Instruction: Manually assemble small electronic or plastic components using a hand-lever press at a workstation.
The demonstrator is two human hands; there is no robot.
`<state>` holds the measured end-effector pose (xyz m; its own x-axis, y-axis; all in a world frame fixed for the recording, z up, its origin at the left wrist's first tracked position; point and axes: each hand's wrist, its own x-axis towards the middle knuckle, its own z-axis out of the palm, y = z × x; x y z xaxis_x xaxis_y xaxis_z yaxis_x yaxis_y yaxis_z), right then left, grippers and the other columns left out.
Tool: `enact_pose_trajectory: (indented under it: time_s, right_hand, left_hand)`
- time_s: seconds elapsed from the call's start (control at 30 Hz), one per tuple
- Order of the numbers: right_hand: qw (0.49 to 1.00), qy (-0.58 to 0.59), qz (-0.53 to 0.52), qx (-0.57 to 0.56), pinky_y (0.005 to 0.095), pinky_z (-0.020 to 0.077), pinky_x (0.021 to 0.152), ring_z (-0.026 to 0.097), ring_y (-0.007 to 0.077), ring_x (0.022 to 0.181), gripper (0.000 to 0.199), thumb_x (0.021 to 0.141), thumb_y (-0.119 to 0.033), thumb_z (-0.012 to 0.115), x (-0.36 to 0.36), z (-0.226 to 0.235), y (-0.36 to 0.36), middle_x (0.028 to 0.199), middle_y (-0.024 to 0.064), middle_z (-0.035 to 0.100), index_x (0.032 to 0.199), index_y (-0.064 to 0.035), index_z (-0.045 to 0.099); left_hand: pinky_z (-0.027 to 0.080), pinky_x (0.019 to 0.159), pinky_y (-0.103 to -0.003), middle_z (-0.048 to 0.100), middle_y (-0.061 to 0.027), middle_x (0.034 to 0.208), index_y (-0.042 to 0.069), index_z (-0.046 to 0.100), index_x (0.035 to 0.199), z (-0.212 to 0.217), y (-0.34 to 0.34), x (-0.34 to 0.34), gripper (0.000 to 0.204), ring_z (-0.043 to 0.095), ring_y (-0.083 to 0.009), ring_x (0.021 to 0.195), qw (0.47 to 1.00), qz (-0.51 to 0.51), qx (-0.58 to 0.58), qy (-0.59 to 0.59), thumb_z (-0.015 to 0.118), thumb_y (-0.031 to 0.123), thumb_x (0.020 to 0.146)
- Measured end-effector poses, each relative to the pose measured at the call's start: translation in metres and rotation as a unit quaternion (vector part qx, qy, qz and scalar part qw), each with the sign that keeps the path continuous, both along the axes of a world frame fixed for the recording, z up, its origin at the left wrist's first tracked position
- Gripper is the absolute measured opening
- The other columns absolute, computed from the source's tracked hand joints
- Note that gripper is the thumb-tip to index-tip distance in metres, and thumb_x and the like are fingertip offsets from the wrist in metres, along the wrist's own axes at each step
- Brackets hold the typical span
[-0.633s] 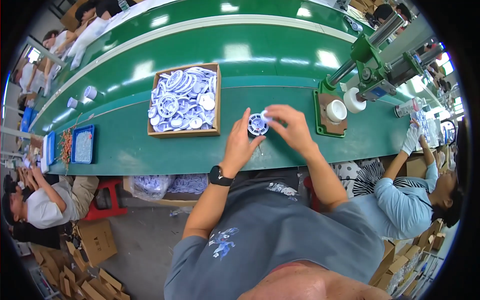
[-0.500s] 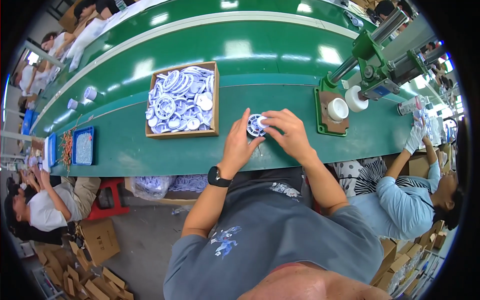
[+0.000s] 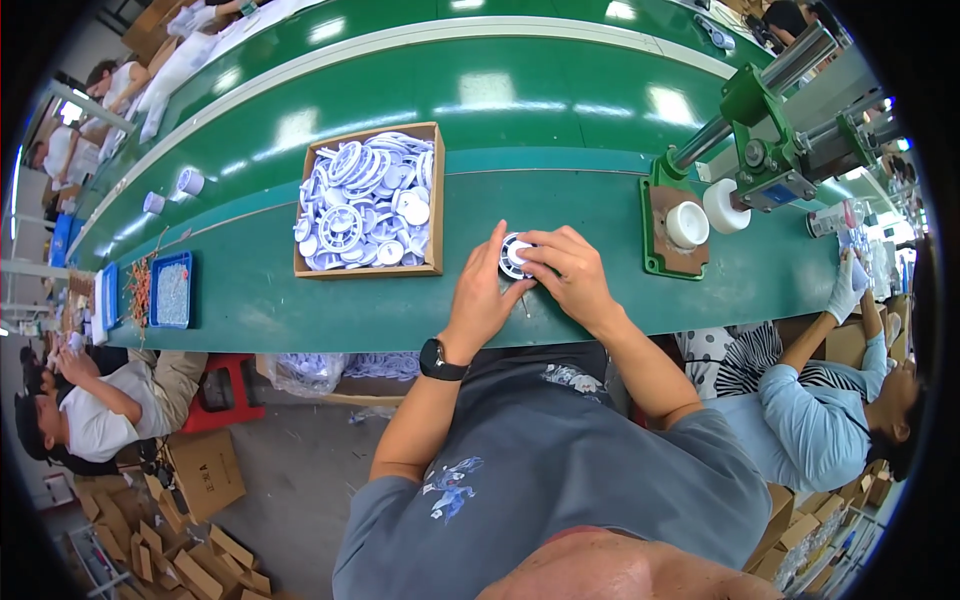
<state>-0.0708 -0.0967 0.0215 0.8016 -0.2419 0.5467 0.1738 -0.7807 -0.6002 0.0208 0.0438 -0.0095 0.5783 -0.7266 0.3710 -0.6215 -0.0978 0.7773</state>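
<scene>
A small pale spoked plastic wheel is between my hands, at the near side of the green bench. My left hand curves round its left side, with thumb and fingers against the rim. With thumb and fingertips, my right hand pinches a white round plastic cap on the wheel's face; the fingers partly hide both pieces. A thin dark pin-like piece lies on the bench just below my hands. To the left, a cardboard box is heaped with similar pale wheels and caps.
A green hand press with a white round die stands right. Blue trays, one of them a bin of clear bits, sit far left beside orange pieces. Two white cups stand behind. Co-workers sit at both sides.
My right fingers have closed in over the cap, which now sits lower against the wheel. The whole view has shifted slightly. At right, the gloved co-worker's hand has moved.
</scene>
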Motion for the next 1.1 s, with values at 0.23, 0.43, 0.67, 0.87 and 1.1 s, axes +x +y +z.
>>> enact_pose_trajectory:
  time_s: [0.23,0.43,0.67,0.87,1.1]
  right_hand:
    - [0.999,0.007,-0.019,-0.027,0.0354,0.0518,0.075,0.061,0.0265,0.087,0.016,0.075,-0.006,0.073,-0.002,-0.002,0.003,0.112,0.0088,0.065,0.090,-0.0050,0.070]
    - [0.999,0.034,0.007,0.007,0.0369,0.0498,0.083,0.059,0.0300,0.099,0.023,0.077,-0.002,0.071,-0.010,-0.008,0.005,0.120,0.0132,0.061,0.100,-0.0034,0.067]
    - [0.998,0.029,-0.023,0.058,0.0369,0.0493,0.085,0.059,0.0298,0.101,0.025,0.078,-0.003,0.070,-0.009,-0.005,0.007,0.115,0.0136,0.061,0.103,-0.0031,0.065]
    - [0.995,-0.045,-0.043,0.082,0.0347,0.0494,0.083,0.060,0.0279,0.100,0.029,0.079,-0.001,0.067,-0.017,0.007,0.005,0.114,0.0142,0.061,0.107,-0.0025,0.064]
    - [0.985,-0.032,0.042,0.162,0.0329,0.0495,0.083,0.061,0.0240,0.101,0.031,0.079,0.002,0.064,0.001,0.029,0.010,0.115,0.0135,0.060,0.111,-0.0023,0.063]
  left_hand:
    - [0.047,0.092,-0.043,0.059,-0.0215,0.116,-0.002,0.042,0.139,0.020,0.006,-0.007,0.074,0.057,-0.0385,0.107,0.996,0.028,-0.050,-0.061,0.078,0.013,0.075]
    - [0.046,0.088,-0.044,0.061,-0.0198,0.107,-0.002,0.057,0.124,0.075,0.079,0.077,0.050,0.057,-0.0379,0.101,0.911,0.346,0.051,-0.219,0.072,0.020,0.082]
    - [0.049,0.076,-0.035,0.063,-0.0129,0.091,-0.005,0.065,0.111,0.063,0.096,0.117,0.034,0.061,-0.0263,0.082,0.926,0.332,0.075,-0.166,0.071,0.014,0.083]
    - [0.046,0.063,-0.026,0.063,-0.0080,0.084,-0.003,0.070,0.100,0.070,0.088,0.096,0.018,0.056,-0.0146,0.070,0.939,0.311,-0.145,0.025,0.069,0.000,0.082]
    - [0.049,0.068,-0.026,0.067,-0.0086,0.092,-0.001,0.071,0.099,0.080,0.057,0.052,0.020,0.061,-0.0158,0.078,0.963,0.210,-0.169,-0.001,0.068,-0.006,0.080]
